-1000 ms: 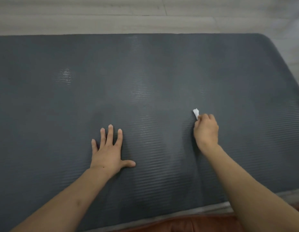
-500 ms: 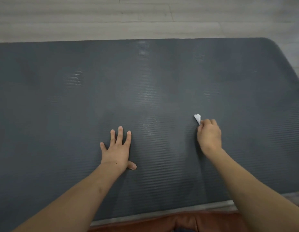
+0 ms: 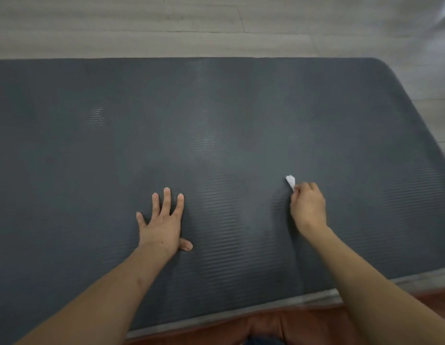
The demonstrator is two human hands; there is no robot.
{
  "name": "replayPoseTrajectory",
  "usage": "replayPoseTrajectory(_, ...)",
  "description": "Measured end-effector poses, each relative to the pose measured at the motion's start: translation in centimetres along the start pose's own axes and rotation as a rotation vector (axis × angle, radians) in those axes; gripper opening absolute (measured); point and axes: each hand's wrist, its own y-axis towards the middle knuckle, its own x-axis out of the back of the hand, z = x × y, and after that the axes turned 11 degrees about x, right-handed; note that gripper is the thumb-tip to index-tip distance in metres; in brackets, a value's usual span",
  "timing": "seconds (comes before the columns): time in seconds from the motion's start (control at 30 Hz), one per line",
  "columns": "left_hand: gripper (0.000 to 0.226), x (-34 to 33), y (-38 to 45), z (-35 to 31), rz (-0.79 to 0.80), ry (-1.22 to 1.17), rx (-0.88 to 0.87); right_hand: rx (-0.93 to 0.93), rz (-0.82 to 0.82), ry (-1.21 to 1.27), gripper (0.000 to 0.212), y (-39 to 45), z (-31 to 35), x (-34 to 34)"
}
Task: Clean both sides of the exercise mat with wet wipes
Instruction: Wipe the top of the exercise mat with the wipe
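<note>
The mat [image 3: 216, 125] is pinned by the flat, spread left hand [image 3: 161, 224]; the wipe [image 3: 290, 181] is clenched in the right hand [image 3: 308, 206] for scrubbing.

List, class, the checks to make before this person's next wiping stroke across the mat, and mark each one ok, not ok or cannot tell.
1. Wet wipe gripped in right hand: ok.
2. Left hand flat on the mat, steadying it: ok.
3. Mat lying flat on the floor: ok.
4. Wipe still damp: cannot tell.
5. Underside cleaned: cannot tell.
</note>
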Motion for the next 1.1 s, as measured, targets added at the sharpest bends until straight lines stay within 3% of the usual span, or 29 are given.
replayPoseTrajectory(0.07, 0.137, 0.2, -0.1, -0.1, 0.007, 0.004, 0.003, -0.190, -0.102, 0.032, 0.014, -1.0, 2.9, -0.8)
replayPoseTrajectory(0.1, 0.137, 0.2, -0.1, -0.1, 0.011, 0.003, 0.005, -0.199, -0.104, 0.065, 0.014, -1.9, 5.7, -2.0)
replayPoseTrajectory(0.23, 0.137, 0.4, -0.2, -0.2, 0.009, -0.001, 0.023, 0.268, 0.073, 0.208, 0.016, -6.4, 16.0, -6.0)
replayPoseTrajectory(0.33, 0.137, 0.2, -0.1, -0.1, 0.014, -0.003, 0.015, 0.507, 0.118, 0.110, 0.016, -5.3, 10.6, -4.2)
replayPoseTrajectory(0.4, 0.137, 0.2, -0.1, -0.1, 0.020, -0.010, 0.013, 0.400, 0.080, 0.009, 0.019, -2.9, 3.8, -2.4)
replayPoseTrajectory(0.5, 0.138, 0.1, -0.1, -0.2, 0.012, -0.004, 0.017, 0.025, 0.041, -0.054, 0.012, -1.2, -3.2, 0.5)
replayPoseTrajectory(0.6, 0.138, 0.1, 0.0, -0.2, 0.014, -0.008, 0.019, -0.199, -0.096, 0.007, 0.016, -2.7, 2.1, -1.4)
replayPoseTrajectory(0.67, 0.138, 0.0, 0.1, 0.1, -0.002, -0.014, 0.019, -0.067, -0.089, 0.131, 0.022, -5.2, 9.3, -4.4)
replayPoseTrajectory(0.73, 0.138, -0.1, 0.0, 0.3, -0.014, -0.019, 0.013, 0.216, 0.022, 0.186, 0.025, -7.9, 14.7, -5.5)
replayPoseTrajectory(0.8, 0.138, -0.1, 0.0, 0.4, -0.014, -0.030, 0.012, 0.525, 0.146, 0.192, 0.011, -7.6, 14.0, -5.0)
replayPoseTrajectory(0.87, 0.138, -0.2, 0.0, 0.5, -0.014, -0.035, 0.005, 0.641, 0.147, 0.071, 0.005, -5.3, 8.9, -3.3)
replayPoseTrajectory(0.93, 0.138, -0.3, -0.1, 0.4, -0.024, -0.034, 0.002, 0.453, 0.051, 0.006, 0.016, -3.0, 2.3, -1.4)
replayPoseTrajectory(1.0, 0.137, -0.2, -0.2, 0.2, -0.029, -0.027, 0.000, 0.156, -0.011, -0.033, 0.007, -2.2, -2.2, 0.4)
replayPoseTrajectory(1.1, 0.134, 0.0, -0.6, 0.5, -0.039, -0.022, -0.002, -0.211, -0.091, 0.062, 0.009, -3.2, 1.2, -0.5)
